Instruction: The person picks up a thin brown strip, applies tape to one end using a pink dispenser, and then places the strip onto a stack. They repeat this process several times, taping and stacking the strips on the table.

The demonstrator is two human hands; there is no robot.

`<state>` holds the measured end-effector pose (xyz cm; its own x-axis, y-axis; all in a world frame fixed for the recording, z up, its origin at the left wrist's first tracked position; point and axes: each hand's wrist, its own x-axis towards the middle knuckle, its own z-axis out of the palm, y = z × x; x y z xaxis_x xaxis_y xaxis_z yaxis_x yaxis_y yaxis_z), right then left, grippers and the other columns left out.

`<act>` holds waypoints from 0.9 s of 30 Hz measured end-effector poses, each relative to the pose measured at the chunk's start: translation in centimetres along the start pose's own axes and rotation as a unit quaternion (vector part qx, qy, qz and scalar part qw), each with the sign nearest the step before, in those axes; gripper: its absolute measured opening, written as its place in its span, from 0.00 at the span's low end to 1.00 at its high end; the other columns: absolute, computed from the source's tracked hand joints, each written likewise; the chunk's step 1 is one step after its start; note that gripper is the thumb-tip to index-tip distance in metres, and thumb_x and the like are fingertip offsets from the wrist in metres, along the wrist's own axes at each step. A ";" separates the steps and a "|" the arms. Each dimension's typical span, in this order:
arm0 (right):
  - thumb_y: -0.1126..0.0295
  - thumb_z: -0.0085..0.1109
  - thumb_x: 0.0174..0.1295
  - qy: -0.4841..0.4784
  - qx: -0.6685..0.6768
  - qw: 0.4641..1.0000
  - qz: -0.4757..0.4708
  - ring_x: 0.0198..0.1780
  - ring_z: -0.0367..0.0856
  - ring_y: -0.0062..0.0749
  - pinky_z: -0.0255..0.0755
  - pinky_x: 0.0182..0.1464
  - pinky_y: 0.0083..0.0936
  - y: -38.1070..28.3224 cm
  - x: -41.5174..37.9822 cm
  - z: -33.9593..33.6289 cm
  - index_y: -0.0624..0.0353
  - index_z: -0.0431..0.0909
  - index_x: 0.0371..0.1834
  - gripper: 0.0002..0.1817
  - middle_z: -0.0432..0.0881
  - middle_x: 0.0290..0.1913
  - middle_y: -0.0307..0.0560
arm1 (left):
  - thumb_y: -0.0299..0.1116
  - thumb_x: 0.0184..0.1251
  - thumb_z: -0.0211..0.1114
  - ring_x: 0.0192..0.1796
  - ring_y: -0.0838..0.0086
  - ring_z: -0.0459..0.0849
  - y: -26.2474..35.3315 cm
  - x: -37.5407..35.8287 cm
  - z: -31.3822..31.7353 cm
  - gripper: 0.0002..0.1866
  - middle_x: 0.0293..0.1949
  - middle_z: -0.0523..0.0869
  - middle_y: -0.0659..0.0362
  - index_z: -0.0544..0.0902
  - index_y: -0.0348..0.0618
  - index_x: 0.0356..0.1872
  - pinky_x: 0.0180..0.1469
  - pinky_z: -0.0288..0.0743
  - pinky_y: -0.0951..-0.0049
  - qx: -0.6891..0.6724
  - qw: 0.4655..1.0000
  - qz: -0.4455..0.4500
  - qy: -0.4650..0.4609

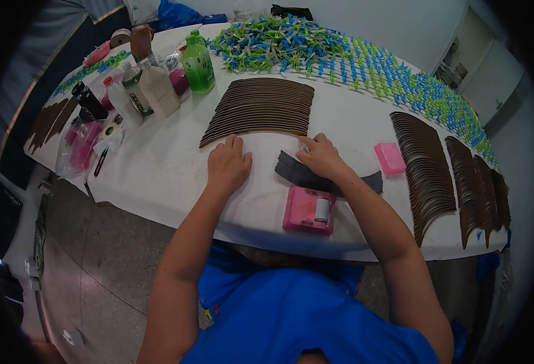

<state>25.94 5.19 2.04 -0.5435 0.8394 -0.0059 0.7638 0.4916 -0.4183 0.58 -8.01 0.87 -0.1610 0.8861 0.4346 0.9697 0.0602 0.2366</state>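
A stack of thin brown curved strips (261, 106) lies fanned out at the middle of the white table. My left hand (227, 164) touches its near edge on the left, with the fingers pressed together. At the right end of the same edge is my right hand (320, 156), its index finger pointing at the strips. Whether either hand holds anything small is hidden. A dark grey curved piece (300, 173) lies partly under my right wrist. Just below it sits a pink box with a grey roller (303, 209).
A pink block (390, 159) and more brown strip stacks (421, 167) are at the right. Bottles, among them a green one (198, 67), stand at the back left. Blue and green clips (279, 45) cover the back. The table's front edge (267, 242) is near my body.
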 end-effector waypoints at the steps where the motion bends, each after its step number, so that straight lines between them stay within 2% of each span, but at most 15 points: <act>1: 0.49 0.59 0.70 0.016 0.010 1.000 -0.009 0.66 0.79 0.61 0.73 0.71 0.53 0.3 -0.1 0.1 0.46 0.81 0.75 0.32 0.79 0.62 0.61 | 0.39 0.69 0.71 0.53 0.48 0.86 0.0 -0.1 0.1 0.22 0.61 0.85 0.49 0.81 0.38 0.58 0.56 0.81 0.50 0.000 1.000 0.006 0.012; 5: 0.53 0.61 0.70 0.039 0.056 0.996 -0.060 0.61 0.84 0.57 0.78 0.67 0.47 2.1 -1.8 -0.9 0.53 0.86 0.68 0.27 0.83 0.59 0.61 | 0.39 0.69 0.72 0.52 0.48 0.85 -0.2 -0.2 0.0 0.20 0.58 0.85 0.49 0.81 0.38 0.55 0.55 0.80 0.50 -0.003 1.000 0.009 0.015; 7: 0.59 0.64 0.69 0.062 0.127 0.988 -0.062 0.55 0.88 0.54 0.81 0.63 0.43 2.1 -4.1 -2.8 0.57 0.88 0.62 0.22 0.85 0.56 0.58 | 0.39 0.69 0.72 0.51 0.48 0.85 -0.4 -0.6 0.2 0.20 0.58 0.85 0.49 0.82 0.38 0.54 0.54 0.80 0.49 0.004 1.000 0.005 0.025; 11: 0.68 0.69 0.67 0.122 0.113 0.980 -0.110 0.52 0.88 0.51 0.81 0.56 0.43 4.4 -8.3 -5.2 0.61 0.88 0.57 0.17 0.86 0.54 0.55 | 0.40 0.69 0.72 0.50 0.49 0.85 -1.0 -1.9 -0.8 0.19 0.57 0.85 0.49 0.82 0.38 0.52 0.53 0.80 0.49 0.037 0.998 -0.034 0.027; 12: 0.68 0.69 0.67 0.117 0.114 0.980 -0.115 0.52 0.88 0.51 0.81 0.56 0.43 5.4 -9.3 -5.2 0.61 0.88 0.57 0.17 0.86 0.54 0.55 | 0.40 0.69 0.72 0.50 0.49 0.85 -1.2 -2.1 -0.9 0.19 0.57 0.85 0.49 0.82 0.38 0.52 0.53 0.80 0.49 0.040 0.998 -0.041 0.028; 14: 0.69 0.71 0.66 0.192 0.048 0.975 -0.099 0.53 0.86 0.50 0.77 0.58 0.42 6.8 -11.1 -4.8 0.61 0.88 0.53 0.14 0.86 0.54 0.53 | 0.41 0.68 0.72 0.49 0.49 0.85 -1.5 -2.4 -1.1 0.19 0.57 0.85 0.49 0.83 0.38 0.51 0.52 0.79 0.49 0.057 0.995 -0.079 0.025; 15: 0.69 0.71 0.66 0.189 0.050 0.975 -0.104 0.53 0.86 0.50 0.77 0.58 0.42 7.2 -11.9 -4.3 0.61 0.88 0.53 0.14 0.86 0.54 0.53 | 0.41 0.68 0.72 0.49 0.49 0.85 -1.6 -2.5 -1.0 0.19 0.57 0.85 0.49 0.83 0.38 0.51 0.52 0.79 0.49 0.061 0.994 -0.083 0.025; 17: 0.70 0.72 0.65 0.274 -0.009 0.957 -0.089 0.56 0.83 0.49 0.72 0.63 0.43 7.6 -13.2 -3.4 0.60 0.88 0.49 0.12 0.86 0.53 0.51 | 0.42 0.66 0.73 0.48 0.51 0.84 -1.5 -2.6 -0.4 0.18 0.54 0.84 0.50 0.83 0.39 0.48 0.51 0.77 0.47 0.062 0.993 -0.072 0.067; 20: 0.71 0.73 0.63 0.311 -0.052 0.943 -0.104 0.58 0.82 0.49 0.68 0.67 0.45 7.9 -13.8 -2.7 0.59 0.88 0.48 0.11 0.85 0.54 0.49 | 0.41 0.66 0.72 0.49 0.51 0.84 -1.4 -2.5 -0.5 0.18 0.53 0.85 0.50 0.83 0.39 0.47 0.52 0.77 0.48 0.058 0.993 -0.078 0.067; 27: 0.69 0.73 0.61 0.327 -0.063 0.935 -0.121 0.57 0.82 0.44 0.67 0.65 0.46 7.3 -12.9 -2.3 0.57 0.87 0.44 0.10 0.86 0.49 0.45 | 0.37 0.66 0.72 0.47 0.47 0.86 -1.4 -2.3 -1.0 0.14 0.49 0.85 0.47 0.81 0.38 0.42 0.50 0.79 0.45 0.024 0.994 -0.067 0.082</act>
<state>39.33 -1.55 1.11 -0.4085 0.6415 0.6493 0.7034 0.6746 -0.2240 -0.61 -10.63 0.44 -0.3125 0.7825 0.5385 0.9449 0.1979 0.2608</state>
